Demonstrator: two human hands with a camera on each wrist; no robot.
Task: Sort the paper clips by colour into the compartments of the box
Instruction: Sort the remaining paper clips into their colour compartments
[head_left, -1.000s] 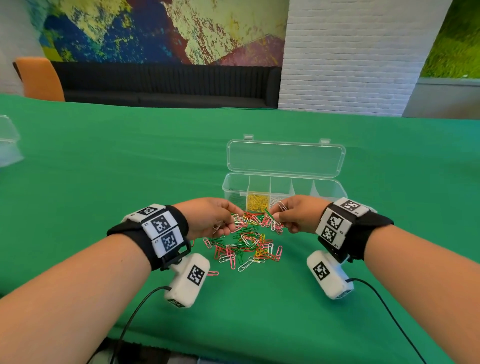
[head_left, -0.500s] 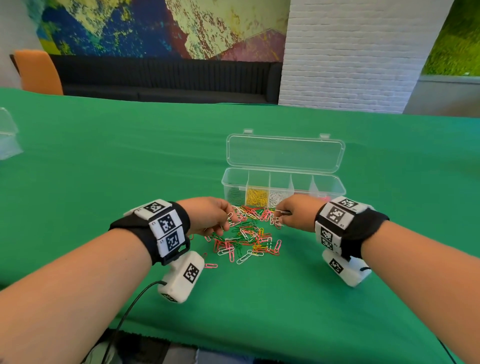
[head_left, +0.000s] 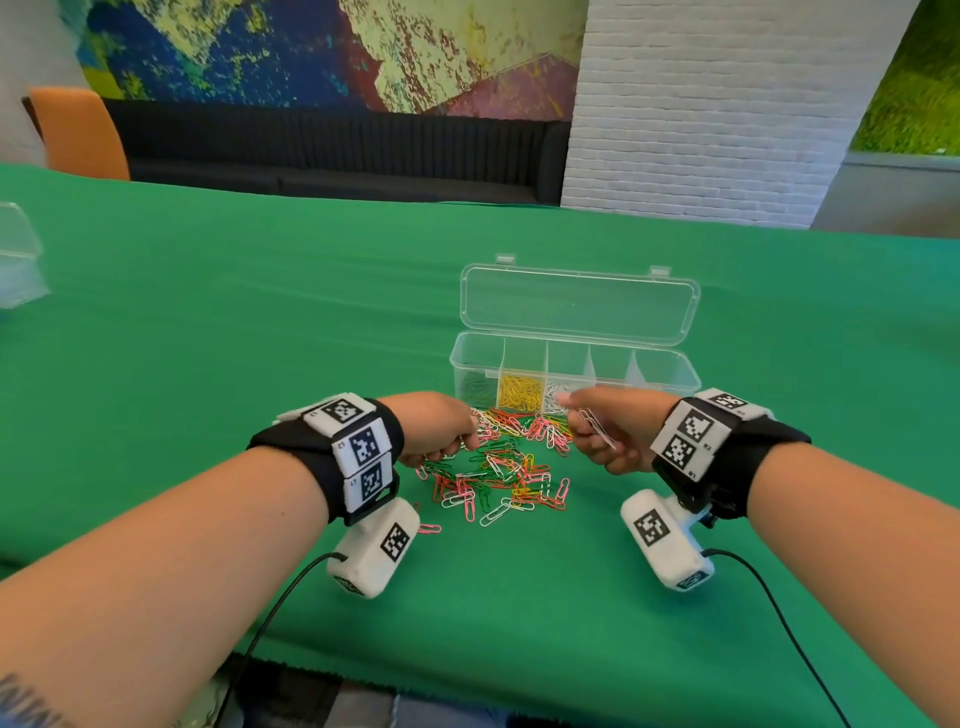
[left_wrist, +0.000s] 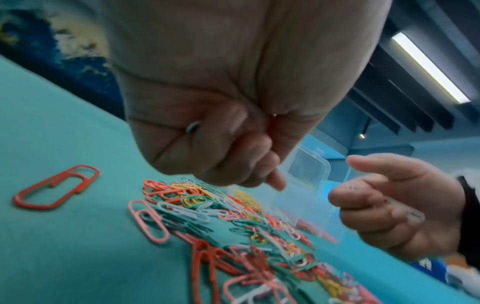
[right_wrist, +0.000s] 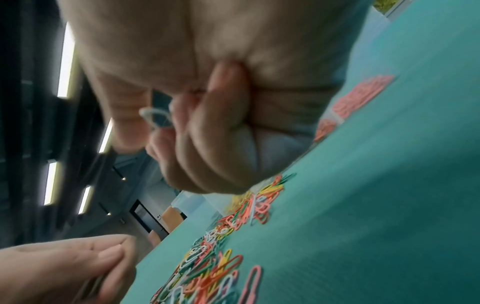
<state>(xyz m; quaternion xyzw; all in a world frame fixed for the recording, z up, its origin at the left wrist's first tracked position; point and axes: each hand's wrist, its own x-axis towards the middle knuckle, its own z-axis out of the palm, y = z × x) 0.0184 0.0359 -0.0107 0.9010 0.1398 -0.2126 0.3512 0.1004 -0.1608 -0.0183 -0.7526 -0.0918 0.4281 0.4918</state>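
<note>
A mixed pile of paper clips (head_left: 498, 470) in red, pink, green, yellow and white lies on the green table just in front of the clear box (head_left: 670, 364), whose lid stands open. Its left compartments hold green clips (head_left: 475, 387), yellow clips (head_left: 522, 392) and white clips (head_left: 557, 389). My left hand (head_left: 465, 441) rests at the pile's left edge with its fingers curled; a clip end (left_wrist: 193, 126) peeks out of the fist. My right hand (head_left: 576, 421) hovers over the pile's far right edge, close to the box front, and pinches white clips (head_left: 597, 434).
One stray pink clip (head_left: 428, 530) lies beside the left wrist camera. A clear plastic container (head_left: 15, 254) stands at the table's far left edge. Behind the table are an orange chair (head_left: 78, 135) and a black bench (head_left: 337, 150). Cables trail off the near edge.
My right hand has lifted off the pile with white clips and turned palm-up slightly. The left hand has stayed at the pile's left edge.
</note>
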